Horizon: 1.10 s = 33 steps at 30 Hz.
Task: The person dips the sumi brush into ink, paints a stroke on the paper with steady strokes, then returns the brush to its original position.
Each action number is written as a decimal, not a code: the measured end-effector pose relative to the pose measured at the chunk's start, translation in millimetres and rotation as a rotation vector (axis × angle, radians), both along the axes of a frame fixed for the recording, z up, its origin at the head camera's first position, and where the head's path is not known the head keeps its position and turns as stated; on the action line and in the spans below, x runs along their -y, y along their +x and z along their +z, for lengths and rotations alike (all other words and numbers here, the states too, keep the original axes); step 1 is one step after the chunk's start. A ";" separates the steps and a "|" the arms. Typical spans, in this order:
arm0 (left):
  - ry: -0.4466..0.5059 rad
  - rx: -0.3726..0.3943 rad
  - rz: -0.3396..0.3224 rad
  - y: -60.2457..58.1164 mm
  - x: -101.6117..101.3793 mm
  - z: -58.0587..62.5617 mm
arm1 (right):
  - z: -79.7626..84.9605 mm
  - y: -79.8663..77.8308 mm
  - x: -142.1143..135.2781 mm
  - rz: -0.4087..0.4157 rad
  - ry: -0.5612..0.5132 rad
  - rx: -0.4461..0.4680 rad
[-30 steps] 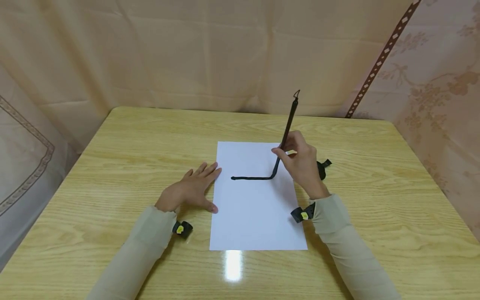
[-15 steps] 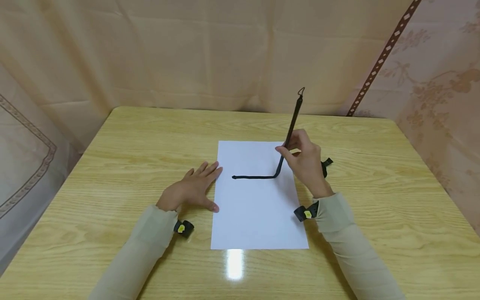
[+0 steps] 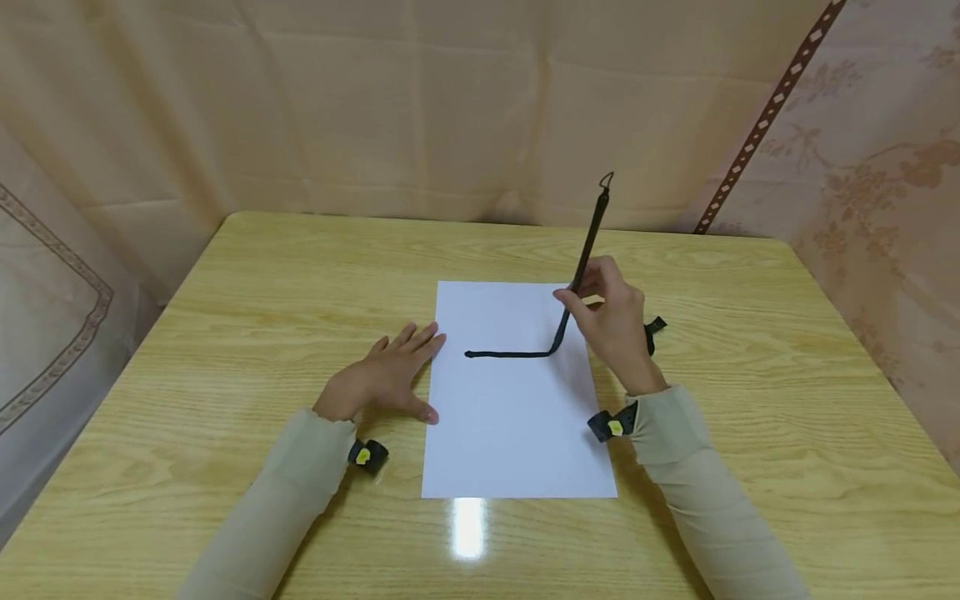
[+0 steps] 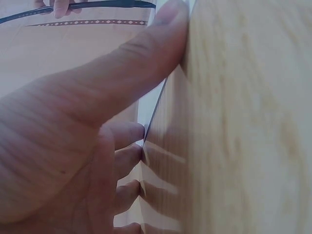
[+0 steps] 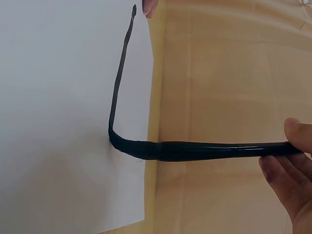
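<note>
My right hand (image 3: 613, 325) pinches a dark calligraphy brush (image 3: 590, 240) between thumb and fingers, its handle leaning up and to the right with a cord loop on top. In the right wrist view the brush's black bristles (image 5: 127, 147) bend against the white paper (image 5: 58, 87). A straight black ink stroke (image 3: 506, 355) runs across the sheet from the left and meets the bristles. Fingers spread, my left hand (image 3: 384, 379) lies flat at the paper's left edge; thumb and fingertips touch that edge, and the left wrist view shows the thumb (image 4: 146, 53) large.
The sheet lies on a wood-grain table (image 3: 300, 275) that shines below the paper. Behind it hangs a beige curtain (image 3: 360, 108), with a patterned cloth (image 3: 885, 167) at the right. Black straps (image 3: 367, 457) with small cameras sit on both wrists.
My right hand and the brush have shifted slightly to the right, making the ink stroke a little longer. In the last half second they barely move. The left hand stays on the paper's edge.
</note>
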<state>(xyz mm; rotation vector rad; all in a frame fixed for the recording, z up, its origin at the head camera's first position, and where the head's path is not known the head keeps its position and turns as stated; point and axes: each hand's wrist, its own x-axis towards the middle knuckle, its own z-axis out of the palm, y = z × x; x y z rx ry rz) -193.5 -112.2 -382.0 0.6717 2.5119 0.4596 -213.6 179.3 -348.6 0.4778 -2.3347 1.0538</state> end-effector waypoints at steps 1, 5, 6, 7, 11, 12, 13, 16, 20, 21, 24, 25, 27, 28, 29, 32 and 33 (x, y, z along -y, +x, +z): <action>-0.001 0.000 0.001 0.3 0.0 0.2 | 0.0 -0.1 0.0 -0.002 0.002 -0.001; -0.001 0.000 0.002 0.3 -0.1 0.3 | 0.1 -1.1 0.3 0.000 0.001 -0.006; -0.001 0.000 0.001 0.4 -0.2 0.5 | 0.2 -1.3 0.3 0.002 0.001 -0.007; -0.002 0.001 0.001 0.4 -0.2 0.8 | 0.2 -1.6 0.2 0.004 0.001 -0.009; -0.002 0.005 -0.003 -0.6 -0.2 1.1 | 0.5 -2.5 0.6 0.009 0.001 -0.016; 0.000 0.006 -0.003 -0.8 -0.2 1.1 | 0.5 -2.8 0.6 0.011 -0.001 -0.017; 0.001 0.007 -0.004 -0.9 -0.1 1.4 | 0.6 -2.9 0.7 0.012 -0.002 -0.019; 0.001 0.007 -0.006 -1.2 0.1 1.5 | 0.7 -3.0 1.4 0.012 -0.002 -0.019; -0.001 0.004 -0.008 -1.6 -0.1 1.4 | 0.8 -2.6 2.2 0.011 -0.001 -0.011; -0.002 0.004 -0.009 -1.5 -0.2 1.5 | 0.8 -2.4 2.4 0.010 0.000 -0.009; -0.003 0.004 -0.010 -1.3 -0.5 1.5 | 1.2 -1.5 3.4 0.010 -0.004 -0.002; -0.003 0.003 -0.011 -1.3 -0.6 1.2 | 1.2 -1.3 3.7 0.012 -0.007 -0.002; -0.004 0.001 -0.011 -1.3 -0.7 0.7 | 1.3 -0.8 4.4 0.016 -0.015 -0.006; -0.004 0.000 -0.012 -1.4 -0.7 0.3 | 1.3 -0.7 4.8 0.020 -0.018 -0.009; -0.004 -0.001 -0.012 -1.5 -0.8 0.0 | 0.8 -0.8 4.8 0.022 -0.020 -0.014; -0.006 0.001 -0.011 -1.4 -1.1 0.1 | -0.1 -1.1 5.3 0.029 -0.023 -0.026; -0.004 0.002 -0.010 -1.4 -1.1 0.1 | -0.5 -1.3 5.4 0.030 -0.022 -0.027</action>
